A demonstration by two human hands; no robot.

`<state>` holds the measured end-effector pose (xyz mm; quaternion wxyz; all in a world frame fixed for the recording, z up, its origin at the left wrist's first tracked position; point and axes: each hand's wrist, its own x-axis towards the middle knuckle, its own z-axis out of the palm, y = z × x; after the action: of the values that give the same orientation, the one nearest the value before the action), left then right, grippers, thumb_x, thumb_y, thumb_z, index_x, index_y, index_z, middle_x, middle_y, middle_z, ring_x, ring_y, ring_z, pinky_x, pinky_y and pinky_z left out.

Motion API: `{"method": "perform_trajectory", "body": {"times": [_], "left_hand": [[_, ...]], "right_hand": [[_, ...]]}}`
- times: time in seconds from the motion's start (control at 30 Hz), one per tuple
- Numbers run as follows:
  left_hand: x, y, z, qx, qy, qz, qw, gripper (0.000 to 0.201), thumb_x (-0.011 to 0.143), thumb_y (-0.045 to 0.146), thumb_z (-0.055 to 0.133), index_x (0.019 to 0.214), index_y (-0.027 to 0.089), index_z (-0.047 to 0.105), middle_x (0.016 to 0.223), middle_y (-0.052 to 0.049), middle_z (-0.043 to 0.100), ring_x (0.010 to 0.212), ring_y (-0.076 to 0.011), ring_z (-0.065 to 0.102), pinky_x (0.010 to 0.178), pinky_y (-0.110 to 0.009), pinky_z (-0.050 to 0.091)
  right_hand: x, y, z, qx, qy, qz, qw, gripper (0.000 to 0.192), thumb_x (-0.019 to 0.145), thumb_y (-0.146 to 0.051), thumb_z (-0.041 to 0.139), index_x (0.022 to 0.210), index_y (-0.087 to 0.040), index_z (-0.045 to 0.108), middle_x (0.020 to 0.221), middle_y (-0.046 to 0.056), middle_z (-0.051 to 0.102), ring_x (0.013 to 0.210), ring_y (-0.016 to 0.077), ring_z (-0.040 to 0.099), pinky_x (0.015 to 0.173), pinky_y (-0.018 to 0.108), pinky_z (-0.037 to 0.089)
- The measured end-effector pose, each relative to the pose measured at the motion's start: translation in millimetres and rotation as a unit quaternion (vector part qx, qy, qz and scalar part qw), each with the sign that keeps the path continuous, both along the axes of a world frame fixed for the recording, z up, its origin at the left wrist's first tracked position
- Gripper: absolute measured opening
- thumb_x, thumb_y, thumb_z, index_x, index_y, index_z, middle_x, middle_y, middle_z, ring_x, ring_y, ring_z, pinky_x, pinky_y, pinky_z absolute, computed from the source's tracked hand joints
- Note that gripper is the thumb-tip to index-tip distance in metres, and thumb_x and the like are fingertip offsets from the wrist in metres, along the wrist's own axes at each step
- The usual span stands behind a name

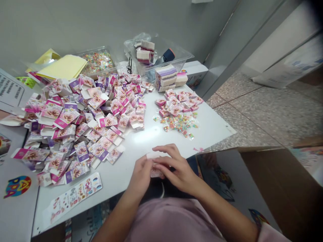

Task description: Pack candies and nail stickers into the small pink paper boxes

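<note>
Both my hands meet at the near edge of the white table [151,141] around one small pink-and-white carton [154,172]. My left hand [141,176] grips it from the left. My right hand [173,166] lies over its top and right side, so most of the carton is hidden. A large heap of flat and half-folded pink cartons [80,117] spreads to the left of my hands. A smaller group of folded cartons [178,102] and loose colourful sweets in wrappers [180,124] lie beyond my right hand.
A clear tub [161,55] with stacked cartons stands at the back, with more stacks [166,77] before it. A tray of sweets [98,62] and yellow sheets [63,67] lie back left. A sticker sheet [75,195] rests near left. A brown cardboard box [277,185] sits at right on the floor.
</note>
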<state>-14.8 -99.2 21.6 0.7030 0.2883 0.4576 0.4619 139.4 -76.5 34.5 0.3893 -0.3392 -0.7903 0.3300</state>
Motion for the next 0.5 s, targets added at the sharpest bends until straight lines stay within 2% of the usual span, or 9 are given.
{"method": "perform_trajectory", "body": {"times": [0.07, 0.17, 0.23, 0.33, 0.4, 0.5], "left_hand": [[3, 0, -3.5, -0.003, 0.040, 0.016, 0.999, 0.022, 0.085, 0.036, 0.056, 0.084, 0.014, 0.063, 0.067, -0.001, 0.064, 0.056, -0.0135, 0.058, 0.056, -0.026, 0.050], [7, -3, -5.7, -0.006, 0.074, 0.044, 0.996, 0.024, 0.084, 0.040, 0.056, 0.086, 0.016, 0.059, 0.065, 0.001, 0.060, 0.049, -0.0107, 0.052, 0.044, -0.022, 0.044], [8, -5, -5.3, -0.017, 0.035, 0.050, 0.998, 0.033, 0.085, 0.051, 0.053, 0.088, 0.018, 0.056, 0.064, 0.002, 0.057, 0.047, -0.0099, 0.048, 0.040, -0.020, 0.039], [8, -7, -4.1, -0.046, -0.053, 0.050, 0.996, 0.054, 0.086, 0.071, 0.035, 0.095, 0.021, 0.051, 0.059, 0.005, 0.051, 0.043, -0.0101, 0.045, 0.037, -0.019, 0.030], [8, -8, -3.8, -0.052, -0.063, 0.052, 0.995, 0.059, 0.086, 0.076, 0.028, 0.098, 0.022, 0.049, 0.060, 0.005, 0.051, 0.044, -0.0106, 0.046, 0.038, -0.019, 0.028], [7, -8, -3.8, -0.051, -0.037, 0.057, 0.996, 0.053, 0.087, 0.072, 0.032, 0.098, 0.023, 0.047, 0.065, 0.004, 0.053, 0.048, -0.0102, 0.047, 0.040, -0.018, 0.029]], "right_hand": [[-3, -1, -1.4, -0.010, 0.013, 0.016, 1.000, 0.024, 0.094, -0.015, 0.054, 0.113, -0.024, 0.064, 0.116, 0.011, 0.062, 0.105, 0.0250, 0.053, 0.087, 0.044, 0.050], [-7, -3, -6.2, -0.029, 0.045, 0.008, 0.999, 0.033, 0.094, -0.014, 0.052, 0.126, -0.023, 0.056, 0.100, 0.009, 0.064, 0.093, 0.0226, 0.056, 0.080, 0.041, 0.051], [-9, -3, -9.4, -0.033, 0.058, -0.005, 0.998, 0.035, 0.093, -0.015, 0.053, 0.128, -0.023, 0.054, 0.097, 0.008, 0.064, 0.090, 0.0220, 0.056, 0.078, 0.040, 0.050], [-9, -3, -15.2, -0.026, 0.077, -0.007, 0.997, 0.022, 0.092, -0.015, 0.057, 0.111, -0.023, 0.065, 0.091, 0.007, 0.066, 0.087, 0.0216, 0.059, 0.078, 0.040, 0.049], [-11, -6, -21.3, -0.012, 0.082, -0.010, 0.997, 0.021, 0.090, -0.013, 0.059, 0.107, -0.023, 0.066, 0.092, 0.007, 0.068, 0.086, 0.0212, 0.061, 0.080, 0.041, 0.049], [-16, -16, -32.2, -0.025, 0.099, -0.065, 0.993, 0.039, 0.089, -0.012, 0.062, 0.125, -0.025, 0.056, 0.102, 0.008, 0.070, 0.090, 0.0211, 0.064, 0.084, 0.041, 0.050]]}}
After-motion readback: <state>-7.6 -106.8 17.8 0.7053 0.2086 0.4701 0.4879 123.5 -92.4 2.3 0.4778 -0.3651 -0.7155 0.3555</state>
